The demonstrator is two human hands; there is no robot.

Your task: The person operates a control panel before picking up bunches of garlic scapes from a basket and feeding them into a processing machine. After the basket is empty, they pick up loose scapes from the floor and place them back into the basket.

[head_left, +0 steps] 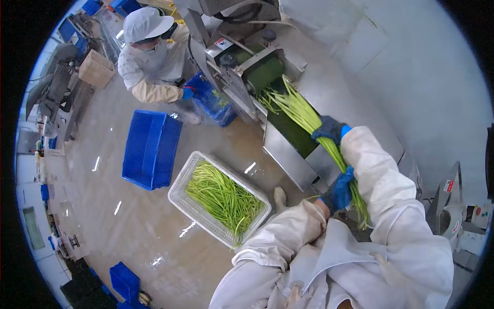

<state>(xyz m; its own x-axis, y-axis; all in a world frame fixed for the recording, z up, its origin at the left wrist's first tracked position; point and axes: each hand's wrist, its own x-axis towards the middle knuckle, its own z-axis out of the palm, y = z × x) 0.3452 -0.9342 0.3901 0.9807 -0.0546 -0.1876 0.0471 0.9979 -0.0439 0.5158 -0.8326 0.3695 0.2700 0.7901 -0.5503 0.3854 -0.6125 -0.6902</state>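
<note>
Head cam: right of centre, the right hand point(328, 128) is wrapped around a bunch of long green stalks point(301, 110), left hand point(339, 190) closed around it lower down (both gloved, btw). The bunch slants across the green conveyor belt point(287, 130); a white plastic crate point(183, 177) of similar stalks point(221, 193) sits below-left of centre.

Pale-green stalks point(302, 112) cross the right edge of a dark-green belt point(292, 135) with silvery sides point(284, 148); right glove point(328, 129) dark grey, left glove point(339, 191) blue, perhaps grey-patched; white crate point(180, 188), blue bin point(140, 179), white sleeves point(374, 159)
</note>
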